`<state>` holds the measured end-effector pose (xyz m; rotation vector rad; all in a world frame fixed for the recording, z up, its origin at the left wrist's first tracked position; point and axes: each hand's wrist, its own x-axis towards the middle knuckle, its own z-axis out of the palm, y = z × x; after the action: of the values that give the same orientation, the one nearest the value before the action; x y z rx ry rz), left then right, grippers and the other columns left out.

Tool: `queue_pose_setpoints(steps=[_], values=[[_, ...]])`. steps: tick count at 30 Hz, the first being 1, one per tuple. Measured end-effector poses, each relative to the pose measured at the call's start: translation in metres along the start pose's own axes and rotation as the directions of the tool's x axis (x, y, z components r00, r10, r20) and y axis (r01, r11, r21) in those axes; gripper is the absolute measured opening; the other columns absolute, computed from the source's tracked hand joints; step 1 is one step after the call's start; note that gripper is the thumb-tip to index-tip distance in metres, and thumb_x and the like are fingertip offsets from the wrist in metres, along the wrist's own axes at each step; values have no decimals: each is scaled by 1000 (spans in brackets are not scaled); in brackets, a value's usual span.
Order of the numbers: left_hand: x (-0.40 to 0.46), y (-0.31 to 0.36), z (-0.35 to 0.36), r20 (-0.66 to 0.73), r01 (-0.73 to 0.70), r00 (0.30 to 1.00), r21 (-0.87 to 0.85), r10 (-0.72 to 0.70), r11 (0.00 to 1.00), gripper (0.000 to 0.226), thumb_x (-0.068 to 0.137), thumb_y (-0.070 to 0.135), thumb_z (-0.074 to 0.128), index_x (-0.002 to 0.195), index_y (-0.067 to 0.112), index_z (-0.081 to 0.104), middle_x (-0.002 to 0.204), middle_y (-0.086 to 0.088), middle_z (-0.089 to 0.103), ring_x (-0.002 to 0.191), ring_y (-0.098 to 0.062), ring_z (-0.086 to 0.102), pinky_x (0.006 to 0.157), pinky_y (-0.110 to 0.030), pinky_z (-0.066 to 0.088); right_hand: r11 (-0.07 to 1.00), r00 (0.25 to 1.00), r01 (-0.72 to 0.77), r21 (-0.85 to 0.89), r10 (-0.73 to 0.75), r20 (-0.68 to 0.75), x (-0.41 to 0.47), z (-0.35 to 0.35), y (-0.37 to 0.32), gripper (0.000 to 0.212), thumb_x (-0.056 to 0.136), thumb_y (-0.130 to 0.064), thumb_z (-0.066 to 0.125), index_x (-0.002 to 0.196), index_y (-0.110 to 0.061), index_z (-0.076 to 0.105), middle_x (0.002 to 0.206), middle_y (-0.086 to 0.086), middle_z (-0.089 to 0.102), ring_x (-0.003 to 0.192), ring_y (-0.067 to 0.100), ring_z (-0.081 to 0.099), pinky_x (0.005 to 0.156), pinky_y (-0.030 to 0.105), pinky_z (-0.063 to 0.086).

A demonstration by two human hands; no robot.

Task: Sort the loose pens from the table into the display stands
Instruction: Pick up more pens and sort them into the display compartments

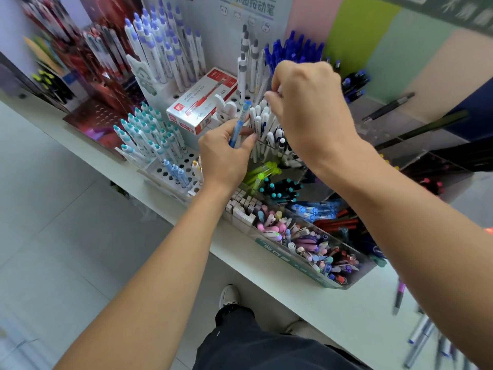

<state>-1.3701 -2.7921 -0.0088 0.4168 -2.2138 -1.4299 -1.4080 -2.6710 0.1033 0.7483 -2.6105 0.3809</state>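
1 blue pen [241, 121] in left hand [222, 156]

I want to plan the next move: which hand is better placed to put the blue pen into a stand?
Probably left: the left hand already holds the blue pen beside the white pens; the right hand is busy among them.
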Motion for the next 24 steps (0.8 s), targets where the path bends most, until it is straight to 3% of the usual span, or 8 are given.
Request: queue_pose_setpoints(steps=[2, 5, 9, 13, 17, 20, 22, 24], values=[[0, 2, 1, -9, -4, 1000, -5, 4, 1000, 8, 85, 17, 79, 93, 18, 77, 82, 28, 64, 79, 12, 60, 73, 2, 39, 1000, 1000, -4, -10, 4, -10, 1, 3, 3, 11, 87, 4, 66, 93, -5, 64, 86, 15, 67, 77, 38, 62, 69, 43, 52], [4, 3, -2, -42, -18, 999, -18, 17, 1000, 25, 84, 18, 81, 109, 19, 76, 93, 11, 75, 96, -3, 69, 82, 1, 41, 1000, 999, 1, -2, -1, 32, -4, 12, 8, 8, 90, -2, 67, 95, -6, 63, 89, 16, 67, 82, 39, 63, 70, 44, 53], [6, 5, -3, -4, -15, 1000, -50, 15, 999, 34, 83, 18, 82, 115, 19, 74, 84, 18, 70, 87, 0, 68, 85, -11, 51, 988, 982, -7, 156, -22, 187, -3, 27, 16, 19, 95, -28, 69, 95, -9, 69, 91, 10, 70, 88, 31, 64, 76, 42, 52], [3, 3, -6, 28, -40, 999, -74, 42, 996, 40, 81, 20, 84, 119, 19, 73, 89, 13, 73, 89, 1, 69, 85, -9, 49, 955, 995, -52, 293, 23, 102, -8, 27, 27, 31, 92, -39, 71, 110, -14, 75, 93, 2, 69, 82, 16, 63, 78, 30, 52], [1, 2, -4, 26, -15, 1000, -72, 17, 997, 40, 82, 18, 83, 120, 22, 72, 92, 14, 73, 94, -1, 69, 84, -5, 47, 913, 999, -50, 404, 46, 20, -16, 24, 40, 16, 84, -25, 81, 95, -14, 81, 85, 1, 70, 73, 11, 63, 74, 24, 53], [0, 1, -4, 36, -31, 999, -70, 34, 997, 39, 84, 14, 80, 122, 23, 70, 110, 4, 75, 110, -8, 68, 93, -7, 46, 944, 994, 26, 329, -57, 88, -21, 33, 40, 15, 87, -20, 75, 91, -7, 80, 88, 9, 71, 83, 23, 65, 77, 44, 55], [-2, 1, -6, 49, -22, 998, -89, 27, 996, 40, 86, 12, 78, 123, 26, 68, 116, 3, 74, 117, -7, 65, 93, 0, 40, 967, 986, 107, 232, -134, 99, -25, 35, 36, 20, 94, -22, 67, 96, -7, 79, 95, 9, 66, 91, 28, 58, 77, 46, 51], [-5, 1, -8, 69, 3, 998, -113, 4, 994, 44, 87, 8, 76, 126, 24, 67, 112, 8, 74, 112, 0, 65, 92, -1, 40, 976, 967, 215, 44, -219, 127, -32, 31, 32, 25, 98, -28, 60, 108, -9, 73, 103, 8, 63, 99, 31, 53, 77, 47, 48]])
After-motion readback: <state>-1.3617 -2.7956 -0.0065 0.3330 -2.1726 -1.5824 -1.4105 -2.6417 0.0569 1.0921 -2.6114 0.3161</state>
